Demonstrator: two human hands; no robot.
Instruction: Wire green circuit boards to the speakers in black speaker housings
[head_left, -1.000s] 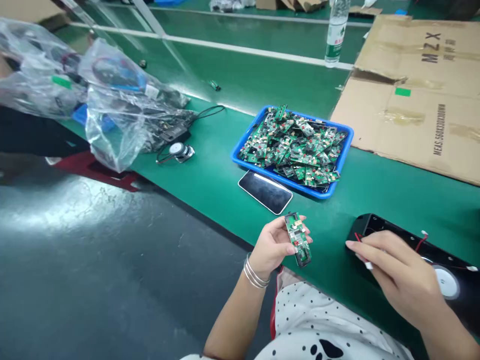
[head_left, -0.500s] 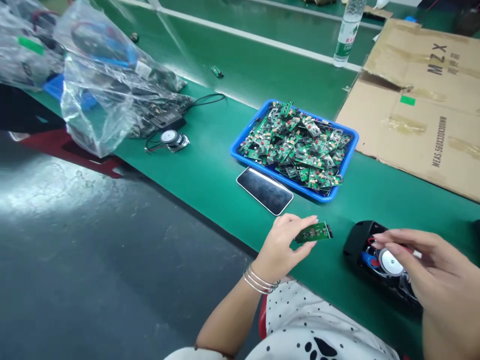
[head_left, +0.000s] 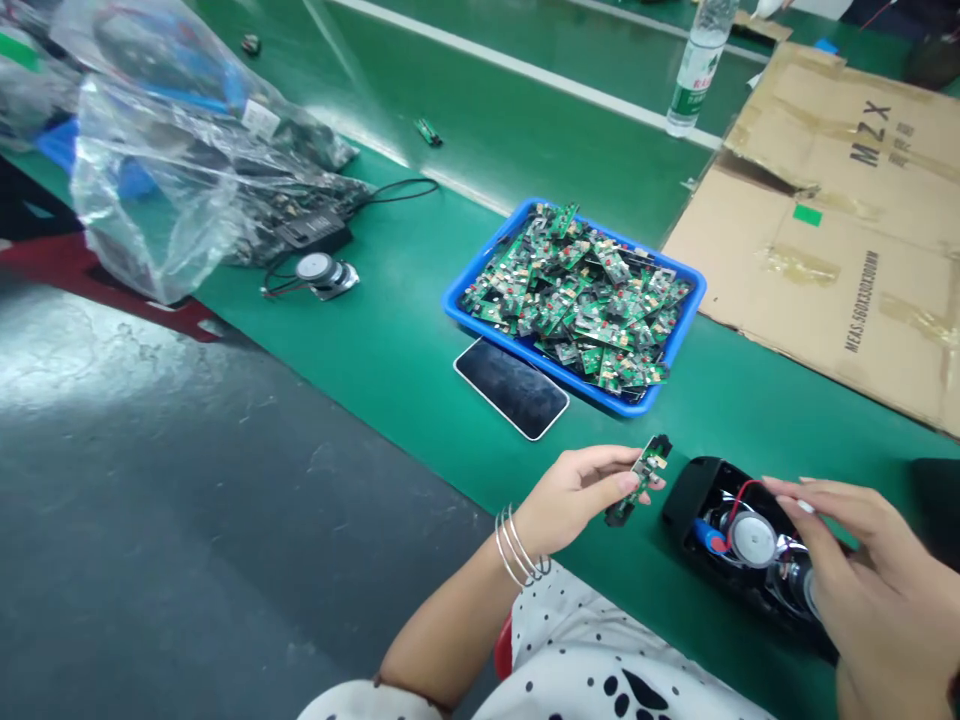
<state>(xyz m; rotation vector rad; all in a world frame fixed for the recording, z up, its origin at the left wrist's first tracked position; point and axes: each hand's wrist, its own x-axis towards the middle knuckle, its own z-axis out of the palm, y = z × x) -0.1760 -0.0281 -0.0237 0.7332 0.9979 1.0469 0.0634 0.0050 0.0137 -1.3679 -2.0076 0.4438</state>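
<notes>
Between the thumb and fingers of my left hand (head_left: 581,495) is a small green circuit board (head_left: 642,480), tilted upright with its component side showing. My right hand (head_left: 870,560) pinches a red wire (head_left: 739,503) with a small white connector (head_left: 805,507) at its end. That wire comes out of an open black speaker housing (head_left: 686,500) lying on the table below. Inside the housing are round silver speaker drivers (head_left: 753,540) and a blue cylindrical part (head_left: 709,536). My right hand hides part of the housing's right end.
A blue tray (head_left: 454,300) heaped with circuit boards stands ahead, a phone (head_left: 514,388) against its near edge. Flattened cardboard (head_left: 787,250) and a water bottle (head_left: 697,75) are at back right. Plastic bags (head_left: 161,200) and a loose speaker (head_left: 326,273) lie left.
My left hand has turned the circuit board from flat to upright, now showing its component side. My right hand has drawn the red wire outward from the housing. The view has shifted slightly.
</notes>
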